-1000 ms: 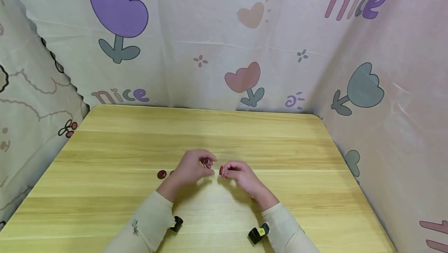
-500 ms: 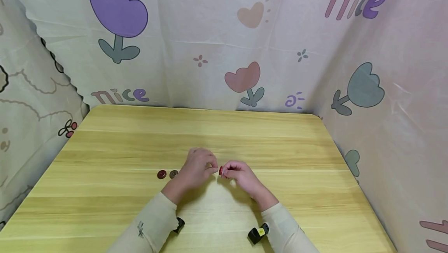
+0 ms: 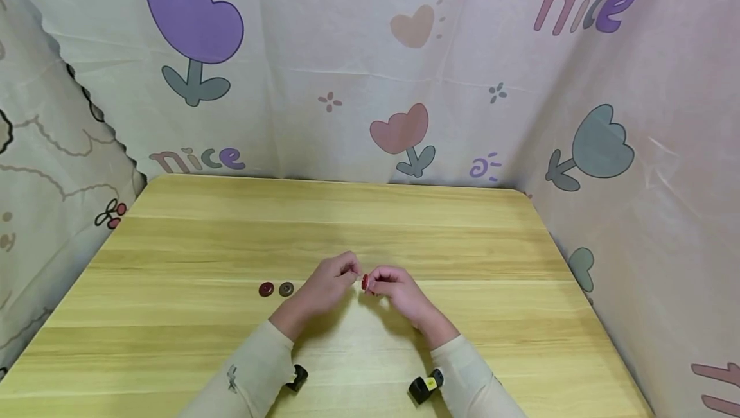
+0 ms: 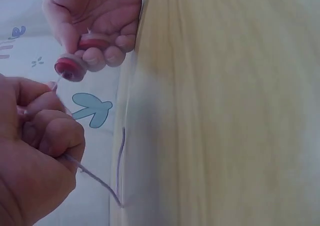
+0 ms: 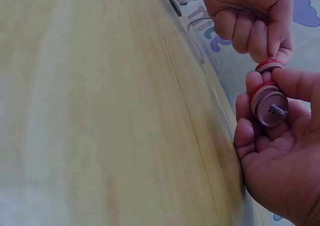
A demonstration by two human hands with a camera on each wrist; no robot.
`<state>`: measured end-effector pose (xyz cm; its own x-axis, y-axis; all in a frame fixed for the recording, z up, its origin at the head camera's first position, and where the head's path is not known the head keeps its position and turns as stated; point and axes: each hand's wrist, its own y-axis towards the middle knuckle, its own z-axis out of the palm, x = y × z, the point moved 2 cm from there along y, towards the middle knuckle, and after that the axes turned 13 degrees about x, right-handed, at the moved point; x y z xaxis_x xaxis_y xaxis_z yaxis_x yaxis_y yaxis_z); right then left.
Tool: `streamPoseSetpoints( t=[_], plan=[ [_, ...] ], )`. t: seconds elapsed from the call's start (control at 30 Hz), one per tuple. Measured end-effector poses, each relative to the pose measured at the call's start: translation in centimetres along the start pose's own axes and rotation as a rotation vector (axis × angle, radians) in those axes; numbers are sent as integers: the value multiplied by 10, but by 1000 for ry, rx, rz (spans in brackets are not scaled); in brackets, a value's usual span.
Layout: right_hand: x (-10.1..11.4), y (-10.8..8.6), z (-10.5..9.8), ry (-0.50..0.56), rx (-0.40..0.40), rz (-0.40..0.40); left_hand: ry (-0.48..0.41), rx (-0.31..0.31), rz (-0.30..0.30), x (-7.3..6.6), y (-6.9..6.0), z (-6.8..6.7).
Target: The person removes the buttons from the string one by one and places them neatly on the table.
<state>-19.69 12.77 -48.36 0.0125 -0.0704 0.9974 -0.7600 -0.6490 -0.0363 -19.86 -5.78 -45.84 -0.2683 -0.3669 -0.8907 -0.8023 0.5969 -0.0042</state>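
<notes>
My left hand (image 3: 324, 286) has its fingers curled round a thin purplish string (image 4: 95, 176), whose loose tail hangs below the fist in the left wrist view. Close by on the right, my right hand (image 3: 401, 289) pinches a red button (image 3: 365, 282) at its fingertips. In the right wrist view, a red-rimmed button (image 5: 269, 65) sits between the two hands, with the string taut at it. More stacked buttons (image 5: 270, 107) lie against my right fingers, a string end poking through the brown face.
Left of my hands, a dark red button (image 3: 266, 289) and a brown button (image 3: 286, 289) lie side by side on the wooden table (image 3: 202, 244). A patterned cloth (image 3: 324, 33) hangs behind the table and along its sides.
My left hand's fingers, spread one second ago with reddish buttons visible behind them, have closed together near the right hand. The brown button is uncovered. My right hand has barely moved.
</notes>
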Motion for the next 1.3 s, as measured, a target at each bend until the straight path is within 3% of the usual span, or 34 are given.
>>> streamPoseSetpoints(
  t=[0.3,1.0,1.3],
  plan=[
    [-1,1,0,27,27,-41,-26,51,-14,1,-2,-1],
    [1,-2,0,46,18,-40,-42,22,9,6,-3,-1],
    [1,-2,0,43,38,-66,-38,16,-27,7,-6,-7]
  ],
)
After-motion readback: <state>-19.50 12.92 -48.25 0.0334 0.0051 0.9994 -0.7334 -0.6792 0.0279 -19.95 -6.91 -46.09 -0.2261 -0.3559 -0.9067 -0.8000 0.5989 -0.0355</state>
